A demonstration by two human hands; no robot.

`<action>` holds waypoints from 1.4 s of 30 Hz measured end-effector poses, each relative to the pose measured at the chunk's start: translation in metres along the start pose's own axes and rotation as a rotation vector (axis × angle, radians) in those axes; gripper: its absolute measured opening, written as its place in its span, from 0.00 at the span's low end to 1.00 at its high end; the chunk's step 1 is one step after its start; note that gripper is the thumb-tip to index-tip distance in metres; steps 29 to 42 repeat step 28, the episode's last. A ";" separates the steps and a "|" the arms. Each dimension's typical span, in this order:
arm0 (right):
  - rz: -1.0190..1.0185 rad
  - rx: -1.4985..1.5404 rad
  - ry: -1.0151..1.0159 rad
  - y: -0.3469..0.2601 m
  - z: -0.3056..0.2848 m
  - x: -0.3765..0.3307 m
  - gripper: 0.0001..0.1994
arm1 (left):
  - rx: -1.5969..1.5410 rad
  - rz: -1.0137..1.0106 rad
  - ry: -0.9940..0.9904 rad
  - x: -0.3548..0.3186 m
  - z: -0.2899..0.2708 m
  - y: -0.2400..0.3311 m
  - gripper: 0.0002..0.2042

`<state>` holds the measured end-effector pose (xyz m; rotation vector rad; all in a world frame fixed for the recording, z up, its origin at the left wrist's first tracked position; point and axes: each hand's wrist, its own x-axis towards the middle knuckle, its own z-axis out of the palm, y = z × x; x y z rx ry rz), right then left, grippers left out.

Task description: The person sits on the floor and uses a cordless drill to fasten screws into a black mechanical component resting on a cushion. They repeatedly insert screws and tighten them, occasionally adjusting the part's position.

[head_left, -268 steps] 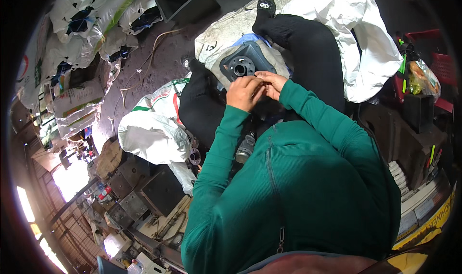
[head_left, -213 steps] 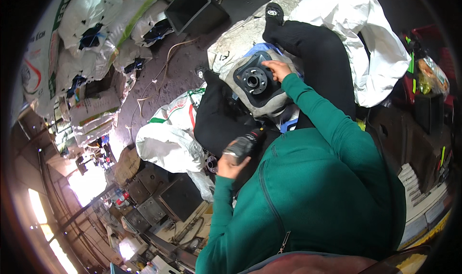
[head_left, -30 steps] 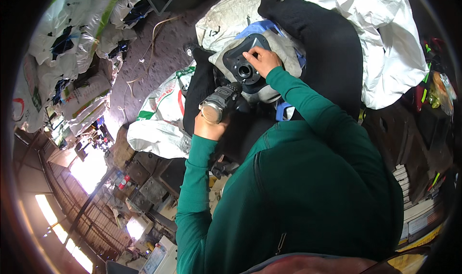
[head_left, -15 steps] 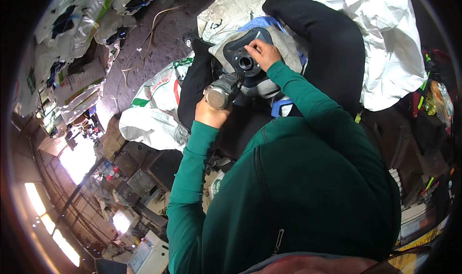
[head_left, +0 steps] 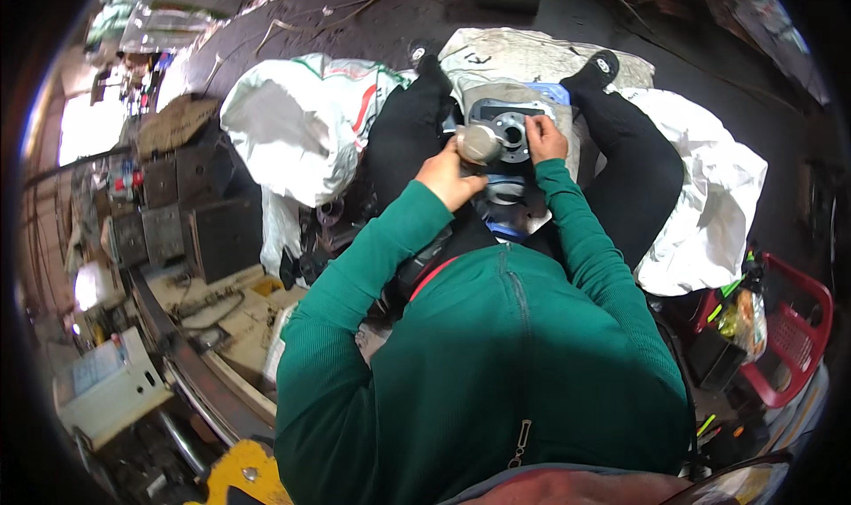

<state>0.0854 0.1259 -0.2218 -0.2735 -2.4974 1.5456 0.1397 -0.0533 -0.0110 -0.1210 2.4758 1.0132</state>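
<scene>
My left hand [head_left: 448, 179] is wrapped round a handheld tool [head_left: 479, 144] with a round, silvery metal end. The tool's working tip is hidden, and its body stands over the left side of a grey metal flange part [head_left: 511, 156]. That part has a round central hole and small holes about its rim. With fingers closed, my right hand [head_left: 546, 140] grips the flange's right edge. Beneath lies a grey cloth-like pad [head_left: 567, 119] between my black-clad legs, with a blue piece [head_left: 551, 92] at its far side.
White sacks lie on both sides, a left sack [head_left: 284, 141] and a right sack [head_left: 705, 186]. A dirty pale sheet [head_left: 496, 54] covers the floor beyond. At the right stands a red plastic chair [head_left: 802, 328]; dark boxes [head_left: 226, 234] and a bench stand at the left.
The whole view has turned. My right hand has gone from the top of the part to its right edge, and the part's flange now shows differently. My left hand keeps hold of the tool.
</scene>
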 end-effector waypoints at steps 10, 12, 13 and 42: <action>0.103 -0.075 -0.074 -0.004 -0.002 -0.007 0.18 | -0.448 0.067 0.026 -0.028 -0.028 0.013 0.14; 0.195 -0.103 -0.163 0.001 -0.008 -0.006 0.23 | -0.169 0.129 0.019 -0.042 -0.041 0.009 0.20; 0.180 -0.094 -0.202 0.003 -0.009 -0.008 0.25 | -0.034 0.341 0.088 -0.051 -0.042 0.005 0.25; -0.055 0.640 -0.810 -0.169 -0.017 -0.001 0.14 | -1.100 0.008 0.208 -0.124 -0.037 -0.132 0.41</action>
